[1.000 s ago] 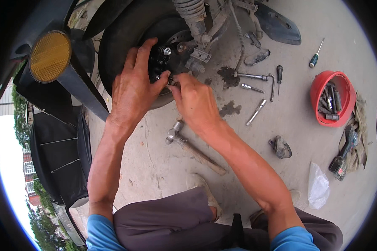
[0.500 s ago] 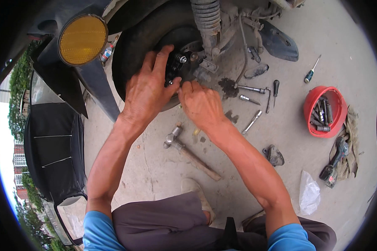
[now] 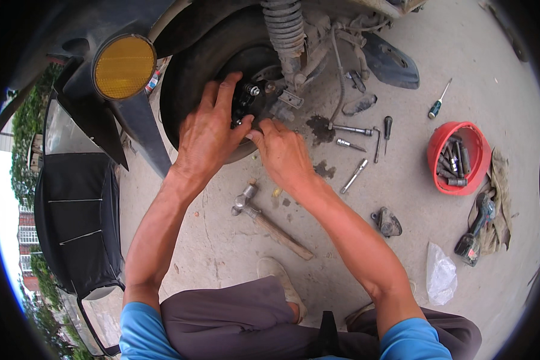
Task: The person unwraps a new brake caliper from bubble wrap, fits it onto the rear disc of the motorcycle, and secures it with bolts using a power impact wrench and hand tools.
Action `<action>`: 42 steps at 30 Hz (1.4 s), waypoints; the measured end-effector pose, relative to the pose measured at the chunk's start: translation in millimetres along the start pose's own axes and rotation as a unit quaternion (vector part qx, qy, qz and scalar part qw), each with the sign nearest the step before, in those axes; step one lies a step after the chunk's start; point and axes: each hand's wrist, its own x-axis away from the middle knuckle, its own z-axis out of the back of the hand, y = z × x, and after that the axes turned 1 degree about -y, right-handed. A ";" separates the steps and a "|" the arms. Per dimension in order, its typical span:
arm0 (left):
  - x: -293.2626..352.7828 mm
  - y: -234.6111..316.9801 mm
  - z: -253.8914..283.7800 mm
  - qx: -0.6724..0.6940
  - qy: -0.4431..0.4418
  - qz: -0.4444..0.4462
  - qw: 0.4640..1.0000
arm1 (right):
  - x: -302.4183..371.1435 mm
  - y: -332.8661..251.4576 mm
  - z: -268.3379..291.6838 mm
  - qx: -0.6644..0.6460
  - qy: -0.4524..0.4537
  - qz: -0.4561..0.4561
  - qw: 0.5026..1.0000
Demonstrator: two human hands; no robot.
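A black tyre (image 3: 183,84) fills the upper middle, under a vehicle's bodywork. At its hub sits a black part with shiny bolts (image 3: 251,90), which looks like a brake caliper. My left hand (image 3: 207,132) grips this part from the left, index finger stretched along its top and thumb at its lower end. Close by that thumb, my right hand (image 3: 282,150) is closed, thumb and curled fingers pressed together just below the hub. Whatever lies between those fingertips is hidden. A coil-spring shock absorber (image 3: 284,30) rises to the right of the wheel.
On the concrete lie a hammer (image 3: 273,225), a socket wrench (image 3: 354,129), a screwdriver (image 3: 387,129), a hex key (image 3: 377,144) and another screwdriver (image 3: 440,99). Farther right are a red bowl-shaped container (image 3: 483,157) of sockets, a power tool (image 3: 477,231), a rag (image 3: 499,204) and a plastic bag (image 3: 441,273).
The view has shifted slightly, so the ground items sit a little farther left. Both hands stay at the hub, with the right thumb now showing more clearly.
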 end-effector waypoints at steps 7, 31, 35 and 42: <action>0.1 0.3 0.2 -0.002 0.005 -0.006 1.000 | -2.3 1.3 -4.5 0.156 -0.039 0.063 0.985; -1.4 1.0 0.6 0.003 0.002 -0.004 1.000 | -8.8 4.4 -5.5 0.135 0.005 0.095 0.986; 0.2 0.8 -1.0 -0.004 0.004 -0.001 1.000 | -7.5 3.1 -6.2 0.047 -0.035 0.010 0.998; -0.1 2.9 -1.6 -0.006 0.005 0.007 1.000 | -10.1 -0.1 -15.3 -0.436 -0.124 -0.341 0.823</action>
